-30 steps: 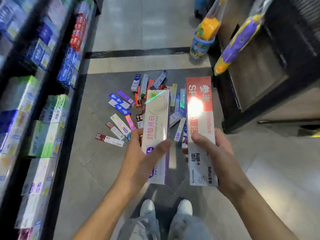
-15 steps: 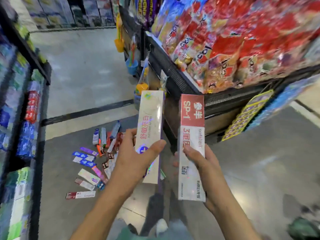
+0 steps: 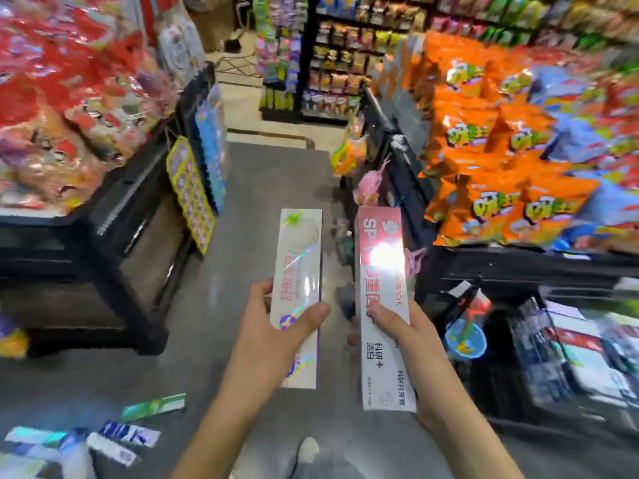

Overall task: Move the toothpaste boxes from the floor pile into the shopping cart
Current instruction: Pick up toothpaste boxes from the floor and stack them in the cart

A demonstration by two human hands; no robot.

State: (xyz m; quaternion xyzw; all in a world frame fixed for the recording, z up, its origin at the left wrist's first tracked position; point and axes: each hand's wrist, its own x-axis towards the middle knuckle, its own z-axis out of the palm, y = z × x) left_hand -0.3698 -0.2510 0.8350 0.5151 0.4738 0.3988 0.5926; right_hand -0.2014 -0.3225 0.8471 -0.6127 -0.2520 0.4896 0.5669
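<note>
Two toothpaste boxes held lengthwise ahead, no shopping cart in view

Nearest, at the bottom-left corner of the floor point(image 3: 242, 209), the floor pile point(image 3: 86, 440) of remaining boxes is seen lying flat, behind and to the left of both hands. The white holographic box point(image 3: 299, 288) is gripped by the left hand point(image 3: 273, 337), thumb across its face and fingers curled behind; the pink-and-white box point(image 3: 382, 305) is gripped likewise by the right hand point(image 3: 411, 344). Both long axes are pointed away from the body, side by side, apart. Beyond, the aisle is flanked by a red snack display point(image 3: 69, 108) and an orange snack display point(image 3: 501, 150). No container is shown, so which hand is nearer the cart cannot be told.
</note>
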